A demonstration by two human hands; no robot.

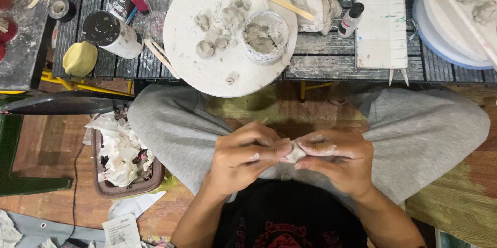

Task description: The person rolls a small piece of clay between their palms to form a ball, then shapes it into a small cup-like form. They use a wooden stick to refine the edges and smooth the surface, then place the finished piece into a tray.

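The left hand (243, 157) and right hand (334, 160) meet over the lap, pinching a small pale clay lump (295, 153) between them. Beyond the knees, a round white board (202, 72) lies on the dark slatted table (331, 61), a small clay-filled cup (265, 35) on its right part. Left of the knees, a brown bin of crumpled paper (124, 160) sits on the floor.

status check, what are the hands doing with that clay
Left hand and right hand both pinching a small clay lump over the lap. Round white board with clay bits ahead on the table. Nothing in the way.
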